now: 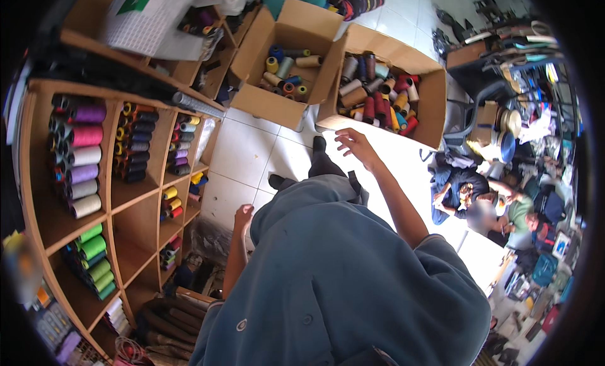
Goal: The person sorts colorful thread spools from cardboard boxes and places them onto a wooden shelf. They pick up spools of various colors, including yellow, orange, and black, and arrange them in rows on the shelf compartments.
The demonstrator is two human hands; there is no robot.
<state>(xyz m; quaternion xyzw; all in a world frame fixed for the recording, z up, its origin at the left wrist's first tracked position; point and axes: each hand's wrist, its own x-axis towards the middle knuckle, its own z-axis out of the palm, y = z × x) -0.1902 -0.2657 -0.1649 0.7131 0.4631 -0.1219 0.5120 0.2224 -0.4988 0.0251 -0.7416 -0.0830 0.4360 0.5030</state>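
Note:
My right hand [357,148] hangs in the air just below the right cardboard box [427,101]. Its fingers are apart and slightly bent, with nothing in them. That box holds many thread spools [378,104] in dark red, brown, grey, yellow and blue, lying loosely. Beside it on the left, another open box [268,107] contains fewer cones, yellow, blue and cream among them. My left hand [242,217] is low at my left side, near the wooden shelf and apart from it. It is small and seen edge-on, so its finger position is unclear.
A wooden cubby shelf [108,155] on the left carries stacked spools, including pink and purple ones [85,136] and green ones [94,247]. White floor tiles [239,155] lie ahead of my feet. Other people [460,189] sit at the right, amid clutter.

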